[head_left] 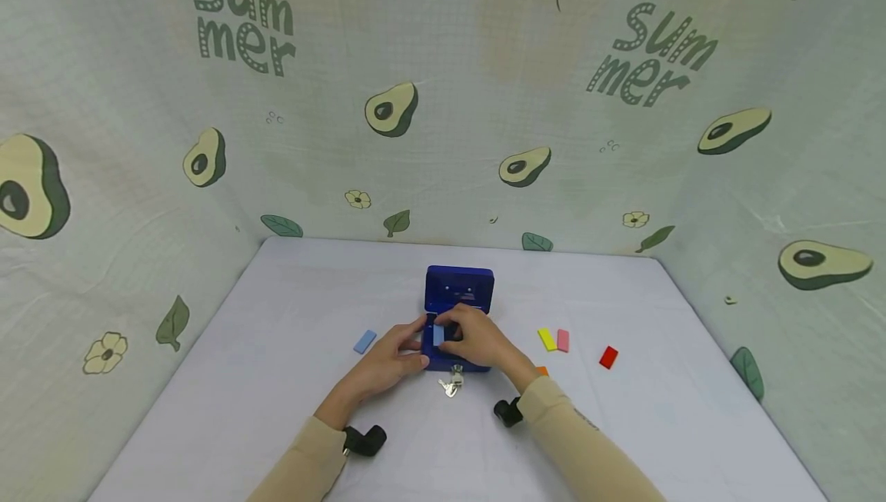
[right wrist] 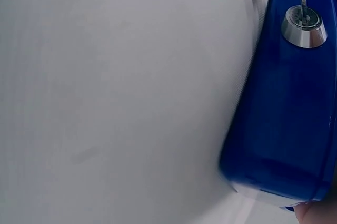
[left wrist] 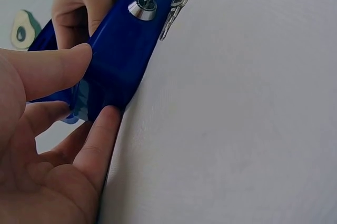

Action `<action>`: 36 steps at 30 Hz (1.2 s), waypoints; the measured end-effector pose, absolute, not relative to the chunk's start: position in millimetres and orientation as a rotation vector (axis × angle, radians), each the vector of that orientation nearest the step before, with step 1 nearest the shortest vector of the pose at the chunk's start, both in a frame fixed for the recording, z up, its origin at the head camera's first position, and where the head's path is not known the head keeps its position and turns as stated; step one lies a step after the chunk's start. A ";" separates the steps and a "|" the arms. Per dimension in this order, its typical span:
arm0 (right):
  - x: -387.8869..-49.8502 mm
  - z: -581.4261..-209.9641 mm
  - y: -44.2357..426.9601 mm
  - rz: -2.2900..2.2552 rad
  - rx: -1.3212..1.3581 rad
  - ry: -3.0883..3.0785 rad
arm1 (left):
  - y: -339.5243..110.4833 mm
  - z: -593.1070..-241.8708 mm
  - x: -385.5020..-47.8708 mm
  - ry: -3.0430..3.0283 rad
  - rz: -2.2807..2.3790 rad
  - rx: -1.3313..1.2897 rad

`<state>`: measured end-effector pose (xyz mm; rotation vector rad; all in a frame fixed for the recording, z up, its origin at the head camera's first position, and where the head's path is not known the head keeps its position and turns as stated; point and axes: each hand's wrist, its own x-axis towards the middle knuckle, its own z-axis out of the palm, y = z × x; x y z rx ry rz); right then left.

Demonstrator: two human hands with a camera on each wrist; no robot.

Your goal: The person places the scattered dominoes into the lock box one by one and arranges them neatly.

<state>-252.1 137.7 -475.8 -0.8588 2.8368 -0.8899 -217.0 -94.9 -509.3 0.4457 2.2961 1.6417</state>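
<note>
A blue metal box [head_left: 457, 364] stands with its lid [head_left: 459, 287] raised and keys [head_left: 451, 387] hanging from its front lock [head_left: 456, 370]. My left hand [head_left: 389, 362] grips the box's left side; in the left wrist view its thumb [left wrist: 58, 68] lies on the box [left wrist: 118, 50] and its fingers are around the corner. My right hand [head_left: 477, 339] pinches a light blue block [head_left: 439, 334] over the box's open left part. The right wrist view shows the box front [right wrist: 284, 103] and a bit of skin below it; the block is out of sight there.
Another light blue block [head_left: 364, 341] lies left of the box. To the right are a yellow block [head_left: 547, 339], a pink block [head_left: 564, 340] and a red block [head_left: 608, 357]. An orange piece [head_left: 543, 371] is partly hidden by the right forearm.
</note>
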 end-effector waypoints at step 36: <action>-248.4 -483.5 124.1 -0.739 -0.752 2.933 | -97.1 -512.7 -220.1 2.277 1.656 0.429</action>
